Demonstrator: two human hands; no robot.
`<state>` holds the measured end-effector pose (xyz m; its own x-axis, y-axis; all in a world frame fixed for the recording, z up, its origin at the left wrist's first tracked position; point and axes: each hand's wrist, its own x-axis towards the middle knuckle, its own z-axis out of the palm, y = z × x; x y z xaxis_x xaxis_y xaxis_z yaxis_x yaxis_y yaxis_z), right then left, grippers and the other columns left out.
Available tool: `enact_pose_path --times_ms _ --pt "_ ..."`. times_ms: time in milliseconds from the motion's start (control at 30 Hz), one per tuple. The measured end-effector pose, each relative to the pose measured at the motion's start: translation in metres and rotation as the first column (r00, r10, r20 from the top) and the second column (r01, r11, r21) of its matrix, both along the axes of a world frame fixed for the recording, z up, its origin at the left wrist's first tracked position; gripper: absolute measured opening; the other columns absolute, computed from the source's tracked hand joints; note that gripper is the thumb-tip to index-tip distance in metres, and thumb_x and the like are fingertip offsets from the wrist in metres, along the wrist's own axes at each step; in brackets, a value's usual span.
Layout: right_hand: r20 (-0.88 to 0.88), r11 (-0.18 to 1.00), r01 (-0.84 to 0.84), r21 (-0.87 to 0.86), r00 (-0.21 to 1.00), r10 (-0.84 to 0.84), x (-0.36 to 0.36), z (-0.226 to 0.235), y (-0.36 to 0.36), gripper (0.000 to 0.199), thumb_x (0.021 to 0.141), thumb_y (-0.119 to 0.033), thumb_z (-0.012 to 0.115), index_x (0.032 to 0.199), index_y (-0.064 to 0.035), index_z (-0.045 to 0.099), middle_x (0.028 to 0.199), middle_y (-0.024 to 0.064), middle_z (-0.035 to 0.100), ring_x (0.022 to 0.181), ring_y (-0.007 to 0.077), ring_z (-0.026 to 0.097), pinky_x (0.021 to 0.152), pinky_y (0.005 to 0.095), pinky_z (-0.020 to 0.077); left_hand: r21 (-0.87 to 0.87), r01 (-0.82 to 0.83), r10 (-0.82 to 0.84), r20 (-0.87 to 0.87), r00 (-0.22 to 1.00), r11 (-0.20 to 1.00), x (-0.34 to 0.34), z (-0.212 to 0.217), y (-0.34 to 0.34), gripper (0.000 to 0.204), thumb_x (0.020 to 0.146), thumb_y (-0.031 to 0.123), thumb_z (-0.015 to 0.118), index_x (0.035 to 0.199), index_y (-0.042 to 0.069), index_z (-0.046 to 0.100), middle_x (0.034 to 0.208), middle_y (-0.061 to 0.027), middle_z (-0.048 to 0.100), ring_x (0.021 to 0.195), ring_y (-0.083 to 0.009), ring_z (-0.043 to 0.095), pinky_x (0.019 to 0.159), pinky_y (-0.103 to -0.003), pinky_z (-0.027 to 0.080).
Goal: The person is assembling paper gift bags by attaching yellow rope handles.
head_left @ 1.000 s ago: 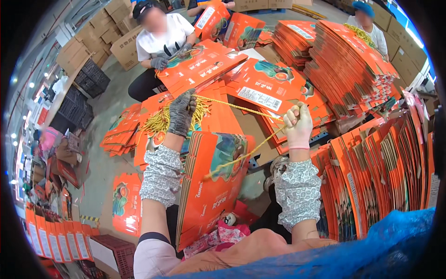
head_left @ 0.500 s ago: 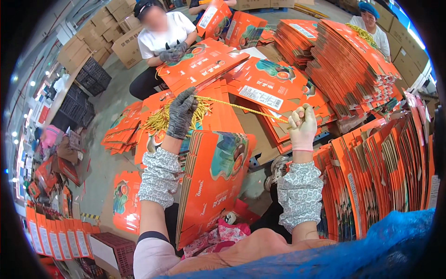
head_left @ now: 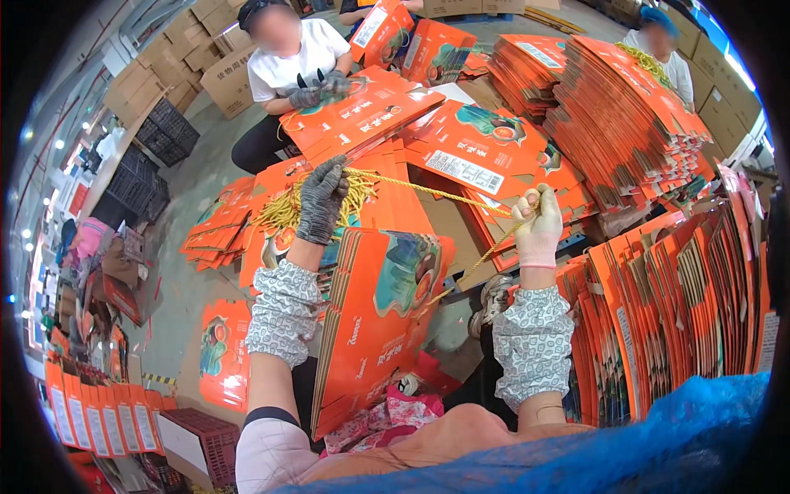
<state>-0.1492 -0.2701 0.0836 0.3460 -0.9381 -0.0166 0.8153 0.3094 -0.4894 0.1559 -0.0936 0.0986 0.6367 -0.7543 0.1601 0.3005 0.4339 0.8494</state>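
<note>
Your left hand (head_left: 323,198), dark grey glove, is closed on a yellow cord (head_left: 428,190), fingers curled tight. Your right hand (head_left: 536,224), pale glove, pinches the same cord, fingers bent in. The span between the hands runs nearly straight, dropping slightly to the right. From the right hand, another length slants down-left across the right edge of the carton stack (head_left: 362,337). Where it ends, can't tell.

That stack stands tilted between your forearms, brown edges facing left, printed face to the right. Cord bundle (head_left: 284,210), loose and yellow, sits just left of your left hand, at the near left corner of the big orange pile (head_left: 469,144). Can't tell if that glove touches it.

Tall stack (head_left: 617,107) leans at the pile's far right corner, more yellow cords (head_left: 646,64) on top. Row of cartons (head_left: 666,305) stands on edge, right of your right sleeve (head_left: 533,346). Single flat carton (head_left: 224,354) lies left of your left sleeve (head_left: 284,317).

Co-worker (head_left: 300,62) in a white top, grey gloves, has both hands over a flat carton (head_left: 362,115) at the pile's far left edge. Dark crates (head_left: 127,198) are well apart, far left on the floor (head_left: 173,247).
</note>
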Motion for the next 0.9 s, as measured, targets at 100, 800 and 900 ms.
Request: enact_pose_path --times_ms 100,800,900 --pt "-0.024 0.999 0.015 0.029 1.0 -0.014 0.001 0.0 0.0 0.018 0.097 -0.023 0.042 0.097 -0.0067 0.047 0.071 0.0042 0.05 0.057 0.0148 0.046 0.049 0.0262 0.0366 0.006 -0.004 0.004 0.032 0.999 1.0 0.005 -0.004 0.001 0.026 0.087 0.008 0.062 0.111 -0.002 0.059 0.083 -0.0043 0.059 0.066 -0.0081 0.054 0.059 -0.019 0.046" --pt "-0.098 0.998 0.029 -0.051 0.995 -0.034 0.005 -0.002 0.001 0.024 0.099 -0.024 0.035 0.103 -0.0011 0.04 0.111 0.0262 0.055 0.104 0.0391 0.057 0.086 0.0488 0.0485 0.16 -0.138 0.146 -0.041 0.988 0.977 0.011 -0.01 0.012 0.027 0.093 0.016 0.054 0.114 0.0 0.056 0.065 -0.0013 0.054 0.046 -0.0038 0.045 0.041 -0.016 0.037" --pt "-0.134 0.997 0.031 -0.071 0.99 -0.04 0.001 0.002 0.003 0.024 0.099 -0.024 0.033 0.103 -0.0017 0.04 0.112 0.0255 0.055 0.104 0.0382 0.057 0.084 0.0483 0.0487 0.167 -0.134 0.146 -0.064 0.987 0.977 0.011 -0.011 0.009 0.026 0.093 0.016 0.054 0.113 0.001 0.056 0.064 -0.0015 0.054 0.045 -0.0039 0.046 0.04 -0.015 0.038"
